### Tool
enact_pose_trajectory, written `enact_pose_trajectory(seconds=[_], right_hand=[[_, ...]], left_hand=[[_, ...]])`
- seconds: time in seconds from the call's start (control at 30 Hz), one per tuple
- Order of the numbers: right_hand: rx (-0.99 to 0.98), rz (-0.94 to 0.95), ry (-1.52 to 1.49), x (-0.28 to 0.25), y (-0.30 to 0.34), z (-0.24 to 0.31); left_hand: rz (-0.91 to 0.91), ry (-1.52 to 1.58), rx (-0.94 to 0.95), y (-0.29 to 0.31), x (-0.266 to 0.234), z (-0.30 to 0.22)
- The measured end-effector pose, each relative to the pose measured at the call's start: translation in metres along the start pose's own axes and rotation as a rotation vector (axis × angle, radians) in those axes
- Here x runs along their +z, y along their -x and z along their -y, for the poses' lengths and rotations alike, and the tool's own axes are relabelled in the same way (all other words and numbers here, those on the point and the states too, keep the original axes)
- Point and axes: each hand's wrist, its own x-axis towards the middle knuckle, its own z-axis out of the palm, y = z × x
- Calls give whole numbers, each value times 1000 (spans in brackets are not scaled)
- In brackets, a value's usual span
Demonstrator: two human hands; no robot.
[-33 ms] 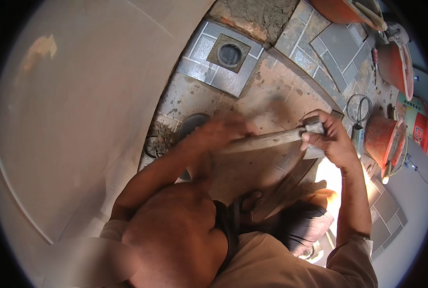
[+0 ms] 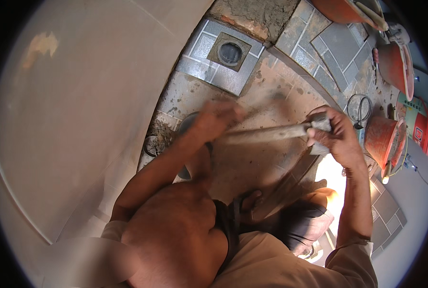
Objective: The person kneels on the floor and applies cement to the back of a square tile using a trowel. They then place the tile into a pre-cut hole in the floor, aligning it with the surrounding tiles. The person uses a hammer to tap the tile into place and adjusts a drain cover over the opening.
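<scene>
2 bare forearms, left hand (image 2: 217, 120) motion-blurred, right hand (image 2: 336, 137) dusted with grey mortar, pale beige short sleeves rolled at both upper arms, dark shorts over the thigh, knees bare, no gloves

The left hand (image 2: 216, 120) is motion-blurred (fingers indistinct), hiding the tile's (image 2: 264, 134) near end.

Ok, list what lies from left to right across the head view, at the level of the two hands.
Pale curved wall → left hand, blurred → long grey tile edge held between both hands → right hand → wire loop on the floor → orange bucket.
</scene>
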Motion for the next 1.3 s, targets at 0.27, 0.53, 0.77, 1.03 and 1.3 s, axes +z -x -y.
enact_pose_trajectory(seconds=[0.27, 0.53, 0.77, 1.03, 1.3], right_hand=[[-175, -383, 614, -13, -43, 87], [-208, -271, 792, -19, -127, 121], [-83, -328, 925, 12, -121, 173], [-204, -273, 976, 19, -120, 164], [-102, -203, 796, 1, -146, 155]], left_hand=[[-337, -684, -185, -3, -46, 62], [-444, -713, -433, -32, -30, 63], [-498, -716, -441, -45, -21, 65], [-430, -694, -506, -44, -26, 63], [-421, -672, -499, -49, -27, 61]])
